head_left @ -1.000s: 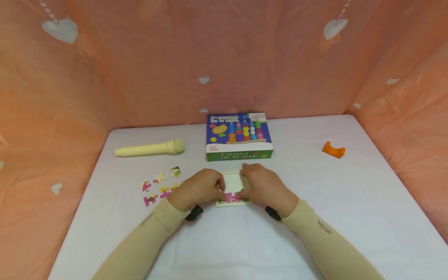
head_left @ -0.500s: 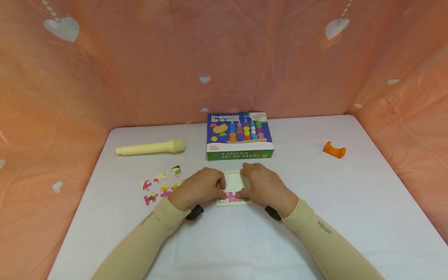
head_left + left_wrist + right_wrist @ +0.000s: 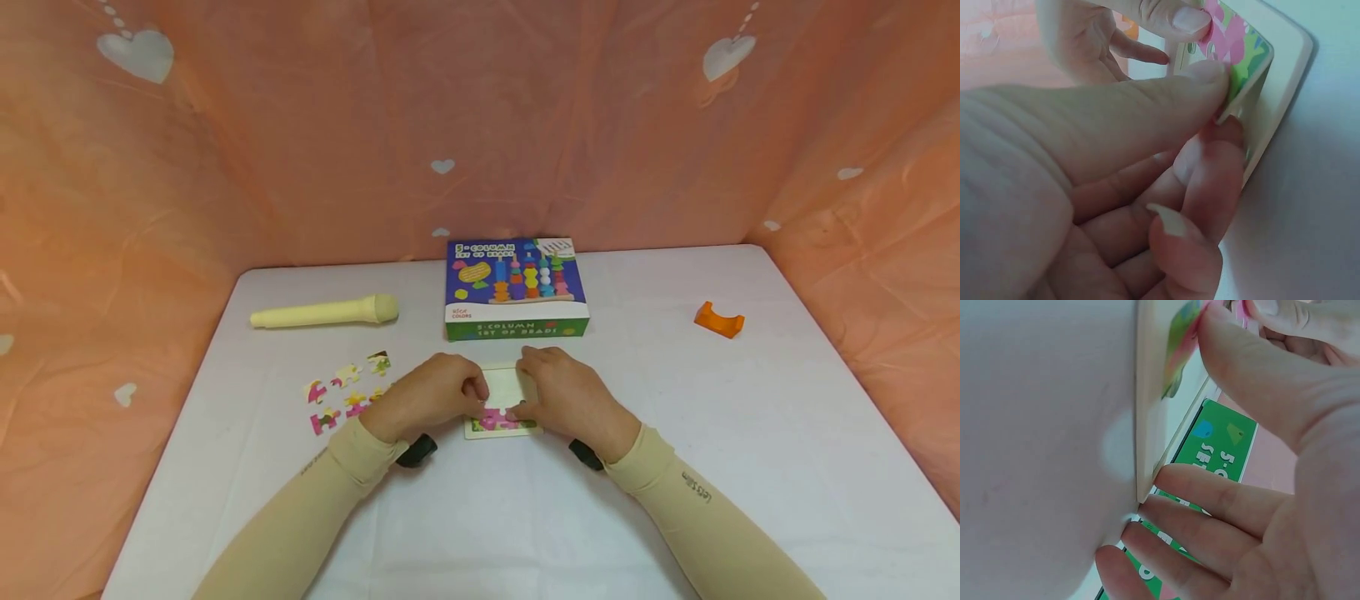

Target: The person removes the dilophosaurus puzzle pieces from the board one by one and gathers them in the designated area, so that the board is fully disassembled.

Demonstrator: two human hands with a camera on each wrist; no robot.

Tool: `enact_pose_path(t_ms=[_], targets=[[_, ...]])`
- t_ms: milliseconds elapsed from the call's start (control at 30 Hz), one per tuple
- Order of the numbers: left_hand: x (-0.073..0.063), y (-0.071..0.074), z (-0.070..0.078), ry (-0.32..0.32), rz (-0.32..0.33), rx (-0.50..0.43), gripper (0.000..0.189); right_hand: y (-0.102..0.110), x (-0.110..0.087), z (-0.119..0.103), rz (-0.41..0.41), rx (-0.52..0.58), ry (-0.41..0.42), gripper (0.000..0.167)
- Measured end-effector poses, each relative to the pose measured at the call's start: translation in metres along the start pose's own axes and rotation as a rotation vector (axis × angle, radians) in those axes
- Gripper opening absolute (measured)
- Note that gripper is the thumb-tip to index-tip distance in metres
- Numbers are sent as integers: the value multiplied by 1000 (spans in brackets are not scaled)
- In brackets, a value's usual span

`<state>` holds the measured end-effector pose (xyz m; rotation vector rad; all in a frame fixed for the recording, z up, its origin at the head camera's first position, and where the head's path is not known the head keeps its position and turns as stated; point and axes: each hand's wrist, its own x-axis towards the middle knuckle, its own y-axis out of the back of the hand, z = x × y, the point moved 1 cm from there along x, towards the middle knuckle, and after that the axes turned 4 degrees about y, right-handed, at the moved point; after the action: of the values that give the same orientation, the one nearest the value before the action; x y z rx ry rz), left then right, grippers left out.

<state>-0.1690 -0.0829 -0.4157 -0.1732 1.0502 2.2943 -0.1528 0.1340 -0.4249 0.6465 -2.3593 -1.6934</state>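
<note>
A small pale puzzle tray [image 3: 504, 385] lies in front of the box, with joined pink and green pieces [image 3: 498, 422] along its near side. My left hand [image 3: 438, 390] pinches a puzzle piece [image 3: 1249, 61] at the tray's near left corner. In the left wrist view the thumb is on top and a fingertip beneath, and the piece's corner stands raised off the tray. My right hand [image 3: 566, 396] rests at the tray's right side. Its thumb presses on the pieces, while the extended fingers [image 3: 1210, 487] touch the tray's outer edge.
Several loose puzzle pieces [image 3: 325, 421] lie to the left, partly hidden by the left forearm. Behind them is a cream toy microphone [image 3: 322, 313]. A bead-set box [image 3: 517, 287] stands behind the tray. An orange curved block [image 3: 718, 321] sits at the right.
My left hand has shifted slightly away from me and to the right, its thumb lifting off the near left corner. The right hand has kept its place on the tray.
</note>
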Motion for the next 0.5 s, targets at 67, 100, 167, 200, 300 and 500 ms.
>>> enact_pose_path(t_ms=[67,100,167,200,300,500], targets=[[1,1,0,-6,-2,7,6,1,0,0,2,1,-1,74],[2,1,0,-13,-2,14,7,1,0,1,3,2,-2,73],[3,2,0,-36,-1,31,9,2,-1,1,6,3,-3,73],[4,2,-1,-52,0,40,10,2,-1,1,9,1,0,72],[4,5,-2,-99,2,56,11,3,-1,2,11,-3,5,72],[-3,15,-11,-119,17,27,9,0,0,2,3,3,7,76]])
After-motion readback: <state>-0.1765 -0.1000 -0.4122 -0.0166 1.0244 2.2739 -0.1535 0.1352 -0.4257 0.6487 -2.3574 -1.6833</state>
